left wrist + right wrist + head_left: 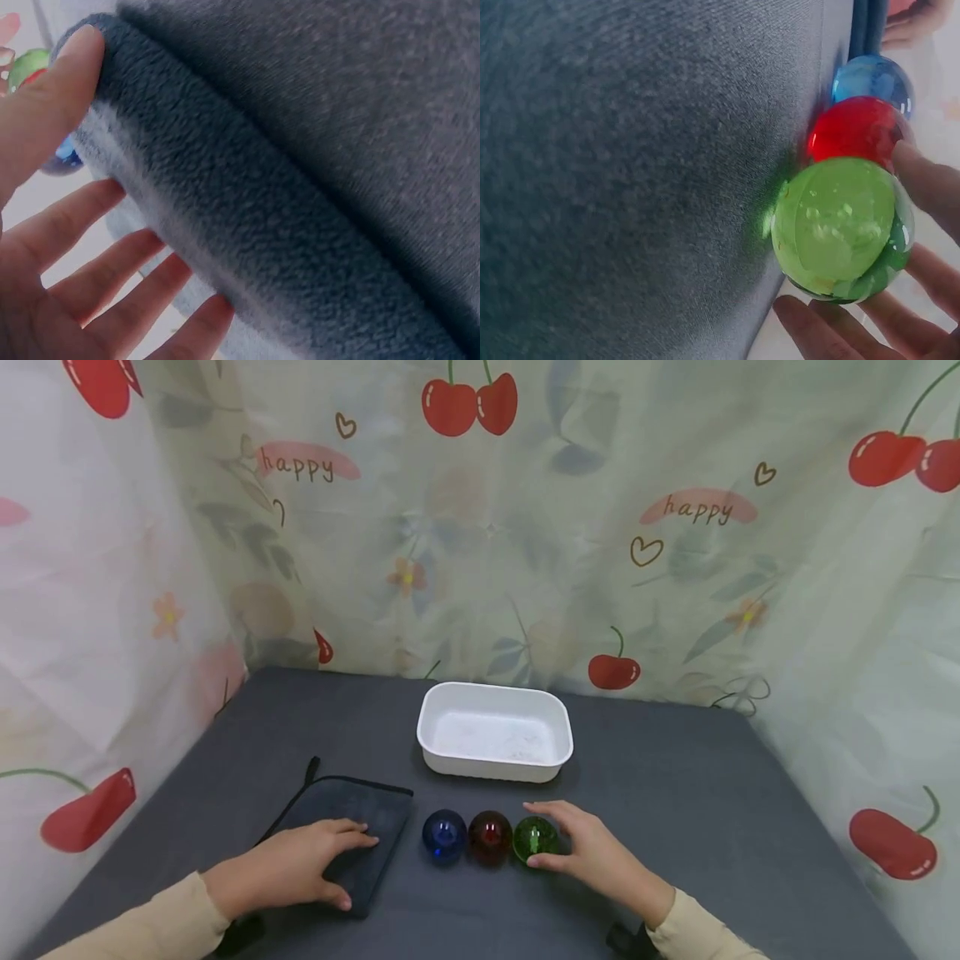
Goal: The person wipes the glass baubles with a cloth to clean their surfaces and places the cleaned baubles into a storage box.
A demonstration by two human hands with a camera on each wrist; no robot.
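Observation:
Three clear glass balls sit in a row on the grey cloth: a blue ball (445, 837), a dark red ball (490, 838) and a green ball (535, 838). My right hand (592, 852) is spread about the green ball, thumb on its near side and fingers on the far side; whether they touch it I cannot tell. In the right wrist view the green ball (836, 229) is nearest. My left hand (292, 868) rests with loose, spread fingers on a flat, dark blue fuzzy pouch-like thing (375, 877) with black edging and a short tab.
Behind the balls stands a white rectangular tub (495, 768). Dark grey cloth (675, 793) covers the table. A printed curtain (480, 527) hangs along the back and both sides.

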